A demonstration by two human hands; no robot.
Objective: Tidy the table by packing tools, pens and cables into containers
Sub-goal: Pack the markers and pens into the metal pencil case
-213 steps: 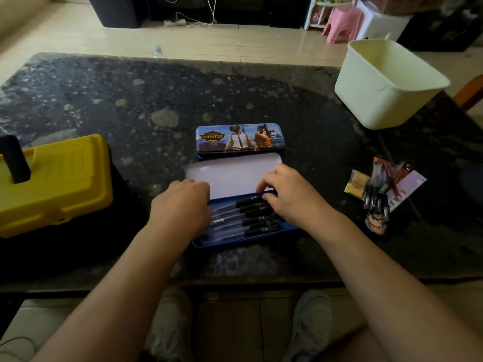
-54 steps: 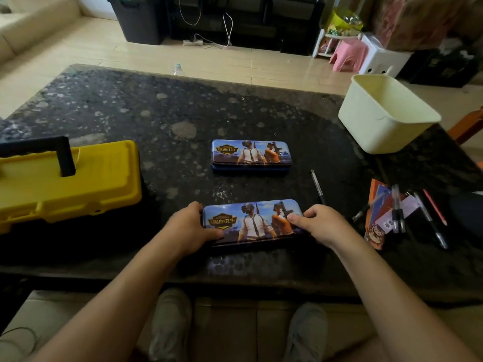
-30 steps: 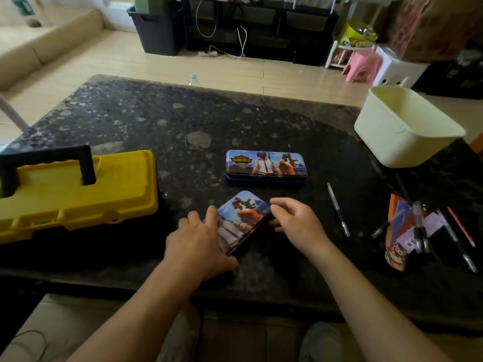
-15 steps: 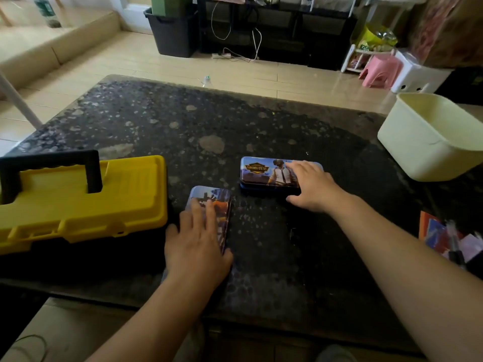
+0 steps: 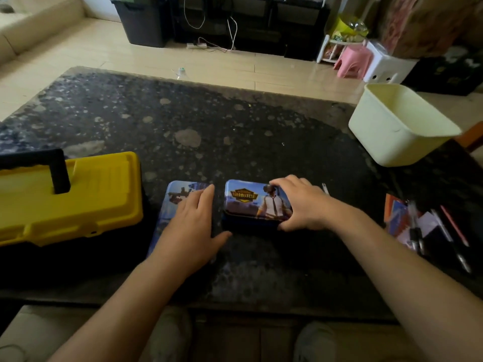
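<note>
- While I watch through the head camera, my right hand [image 5: 300, 202] grips the right tin [image 5: 254, 202]: fingers curl over its far edge and the thumb presses the near right corner.
- That tin sits at the near middle of the table [image 5: 209, 126], its lid closed and its printed picture facing up. I cannot tell whether its underside rests fully on the stone.
- My left hand [image 5: 193, 226] lies flat on the left tin [image 5: 180, 194], with the fingers straight and the thumb spread out onto the table.
- The left tin is turned lengthwise away from me, and its lid is also closed. It is just beside the right tin with a narrow gap between them.
- A yellow toolbox [image 5: 78, 197] with a black handle stands closed, just left of the left tin.
- One pen [image 5: 325, 188] pokes out from behind my right hand.
- More pens [image 5: 418, 231] lie over some coloured cards [image 5: 394, 210] near the right edge.
- A pale tub [image 5: 400, 126] stands at the far right of the table, well apart from both tins.
</note>
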